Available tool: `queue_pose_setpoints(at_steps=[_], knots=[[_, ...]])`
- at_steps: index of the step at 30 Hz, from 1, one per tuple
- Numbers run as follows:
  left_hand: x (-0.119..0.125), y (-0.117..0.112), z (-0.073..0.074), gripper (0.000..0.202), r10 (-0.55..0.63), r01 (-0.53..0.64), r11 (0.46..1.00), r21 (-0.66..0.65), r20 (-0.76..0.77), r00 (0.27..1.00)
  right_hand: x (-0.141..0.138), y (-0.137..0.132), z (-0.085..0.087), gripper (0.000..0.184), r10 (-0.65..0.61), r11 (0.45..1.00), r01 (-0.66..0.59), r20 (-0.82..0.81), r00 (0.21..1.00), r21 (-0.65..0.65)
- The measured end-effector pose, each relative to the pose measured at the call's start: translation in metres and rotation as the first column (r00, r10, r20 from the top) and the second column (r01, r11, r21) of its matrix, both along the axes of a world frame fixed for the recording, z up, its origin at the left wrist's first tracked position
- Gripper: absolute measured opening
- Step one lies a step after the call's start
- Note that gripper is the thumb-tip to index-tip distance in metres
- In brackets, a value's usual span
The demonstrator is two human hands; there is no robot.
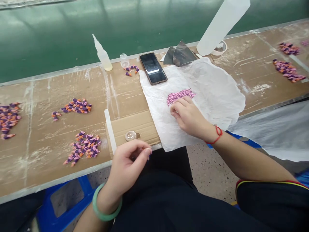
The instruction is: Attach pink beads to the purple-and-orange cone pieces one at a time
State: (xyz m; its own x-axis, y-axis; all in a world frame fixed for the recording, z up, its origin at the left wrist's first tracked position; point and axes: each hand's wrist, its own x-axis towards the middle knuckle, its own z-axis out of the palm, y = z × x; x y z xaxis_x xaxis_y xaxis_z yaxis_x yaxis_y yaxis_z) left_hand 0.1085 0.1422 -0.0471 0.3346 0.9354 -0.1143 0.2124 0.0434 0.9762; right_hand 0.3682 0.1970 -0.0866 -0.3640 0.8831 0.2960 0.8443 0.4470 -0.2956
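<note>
My right hand rests on a crumpled white paper sheet, fingers curled and pinched at the near edge of a small heap of pink beads. My left hand hovers near the table's front edge, thumb and fingers pinched on a tiny purple piece that barely shows. A green bangle circles the left wrist; a red string the right. A small clear round lid or pot sits just beyond the left hand.
Piles of purple-and-orange cone pieces lie on the cardboard-covered bench. A phone, glue bottle, small jar, foil scraps and tape roll stand at the back. More piles at far right.
</note>
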Motion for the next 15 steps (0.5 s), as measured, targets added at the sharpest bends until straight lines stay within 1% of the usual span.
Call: queue_pose_setpoints(at_steps=[3,5,7,11,15], knots=[[0.021,0.007,0.000,0.016,-0.029,0.029,1.000,0.001,0.017,0.999,-0.017,-0.019,0.023,0.019,0.173,0.985,-0.175,-0.138,0.975,0.003],[0.029,0.011,-0.003,0.015,-0.031,0.032,0.999,-0.022,0.045,0.999,-0.027,-0.030,0.035,0.020,0.245,0.969,-0.248,-0.162,0.956,0.004],[0.031,0.013,-0.006,0.016,-0.031,0.034,0.998,-0.044,0.077,0.997,-0.035,-0.037,0.043,0.021,0.289,0.956,-0.293,-0.167,0.942,0.003],[0.030,0.012,-0.008,0.017,-0.050,0.058,0.996,-0.071,0.104,0.993,-0.043,-0.042,0.045,0.021,0.334,0.941,-0.338,-0.158,0.929,0.003],[0.031,0.010,-0.008,0.017,-0.049,0.054,0.996,-0.066,0.073,0.996,-0.044,-0.044,0.045,0.022,0.345,0.938,-0.347,-0.095,0.934,-0.003]])
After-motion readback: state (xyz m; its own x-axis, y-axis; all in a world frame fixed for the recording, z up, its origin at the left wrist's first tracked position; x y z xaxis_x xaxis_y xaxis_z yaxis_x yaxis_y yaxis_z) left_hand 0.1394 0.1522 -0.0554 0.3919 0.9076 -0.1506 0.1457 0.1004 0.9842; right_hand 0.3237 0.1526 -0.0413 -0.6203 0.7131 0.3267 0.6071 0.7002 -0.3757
